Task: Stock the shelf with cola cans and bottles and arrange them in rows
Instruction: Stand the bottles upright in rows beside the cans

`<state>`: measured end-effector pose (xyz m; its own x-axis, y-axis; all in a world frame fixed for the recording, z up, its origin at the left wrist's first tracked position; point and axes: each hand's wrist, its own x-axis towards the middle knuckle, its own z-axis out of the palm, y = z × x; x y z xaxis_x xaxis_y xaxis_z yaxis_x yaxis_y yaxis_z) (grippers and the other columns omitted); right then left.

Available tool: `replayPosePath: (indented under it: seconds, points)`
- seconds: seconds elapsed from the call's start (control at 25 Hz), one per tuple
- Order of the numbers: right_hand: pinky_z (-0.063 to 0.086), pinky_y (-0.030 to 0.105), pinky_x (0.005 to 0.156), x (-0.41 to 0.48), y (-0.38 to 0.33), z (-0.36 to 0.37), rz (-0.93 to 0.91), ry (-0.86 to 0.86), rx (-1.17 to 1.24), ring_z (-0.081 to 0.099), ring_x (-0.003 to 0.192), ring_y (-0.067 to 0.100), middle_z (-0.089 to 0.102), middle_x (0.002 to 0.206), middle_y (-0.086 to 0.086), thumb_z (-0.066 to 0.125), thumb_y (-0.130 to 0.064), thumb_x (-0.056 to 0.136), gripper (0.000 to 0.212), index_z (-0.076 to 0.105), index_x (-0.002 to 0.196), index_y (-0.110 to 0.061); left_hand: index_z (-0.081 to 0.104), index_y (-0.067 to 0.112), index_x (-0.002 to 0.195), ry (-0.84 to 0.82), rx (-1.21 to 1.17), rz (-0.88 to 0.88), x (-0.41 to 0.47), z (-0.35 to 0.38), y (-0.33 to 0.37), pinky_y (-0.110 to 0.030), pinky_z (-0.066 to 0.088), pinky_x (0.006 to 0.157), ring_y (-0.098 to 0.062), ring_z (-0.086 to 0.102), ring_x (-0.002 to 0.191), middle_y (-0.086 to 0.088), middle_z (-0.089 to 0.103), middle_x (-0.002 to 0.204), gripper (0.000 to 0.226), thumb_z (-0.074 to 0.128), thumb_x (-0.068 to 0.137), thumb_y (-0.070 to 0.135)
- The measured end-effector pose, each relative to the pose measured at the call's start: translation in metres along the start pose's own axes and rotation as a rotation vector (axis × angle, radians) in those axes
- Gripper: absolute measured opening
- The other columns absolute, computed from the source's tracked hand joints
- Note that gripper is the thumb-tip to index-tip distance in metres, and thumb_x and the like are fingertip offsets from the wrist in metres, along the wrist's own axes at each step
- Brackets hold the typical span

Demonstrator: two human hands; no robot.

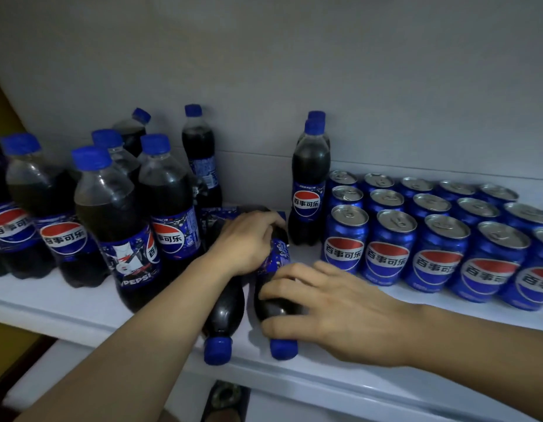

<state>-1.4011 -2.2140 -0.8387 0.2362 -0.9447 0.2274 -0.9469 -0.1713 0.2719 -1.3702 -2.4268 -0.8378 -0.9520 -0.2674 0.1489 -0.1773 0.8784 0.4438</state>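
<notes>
— Two cola bottles lie flat on the white shelf, caps toward its front edge, in the gap between the standing bottles on the left and the rows of blue cans on the right. Which is being handled?

— Both hands are on the right lying bottle. The left hand is curled over its far end above the label, and the right hand is wrapped round its shoulder just behind the blue cap, fingers closed on it. The left lying bottle sits just beside it, under the left forearm; neither hand grips it.

— So which step is this?

— My reading: raising a fallen bottle to put it in a row. The cans look already lined up three deep; two more bottles stand one behind the other against the cans.

— And the next move?

— Probably tipping it upright, base down, and sliding it in ahead of that pair. It calls for a firm grip, since the round bottle can roll, and care not to knock the neighbouring cans.
</notes>
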Motion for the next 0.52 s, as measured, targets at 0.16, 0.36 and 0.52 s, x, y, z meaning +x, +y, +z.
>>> replayPosePath:
  seconds: [0.16,0.36,0.52]
  points:
    - [0.047,0.036,0.092,-0.006,0.021,-0.029,0.206,0.165,0.261,0.05,0.121,0.023,0.05,0.136,0.0,0.062,-0.018,0.097,0.031,0.061,0.128,-0.025,0.073,0.036,0.108,-0.004,-0.221,0.08,0.002,-0.004,-0.01,-0.039,0.049,0.102,-0.008,0.063,0.114,0.012,0.071,0.117,0.054,0.043,0.078,0.002]
    - [0.043,0.018,0.088,0.016,0.061,-0.059,0.573,0.382,0.605,0.054,0.108,0.009,0.057,0.117,-0.006,0.064,-0.016,0.096,0.028,0.056,0.122,-0.02,0.057,0.042,0.117,-0.089,-0.39,0.127,-0.005,-0.006,-0.009,-0.022,0.049,0.086,0.009,0.061,0.097,0.022,0.069,0.104,0.052,0.071,0.08,0.008]
    - [0.049,0.024,0.083,0.057,0.099,-0.073,0.725,0.291,0.598,0.062,0.098,0.013,0.064,0.111,-0.002,0.061,-0.022,0.098,0.029,0.054,0.126,-0.018,0.04,0.042,0.14,0.0,-0.379,0.036,0.0,-0.003,-0.007,-0.039,0.048,0.106,-0.002,0.058,0.121,0.019,0.062,0.132,0.068,0.079,0.084,0.037]
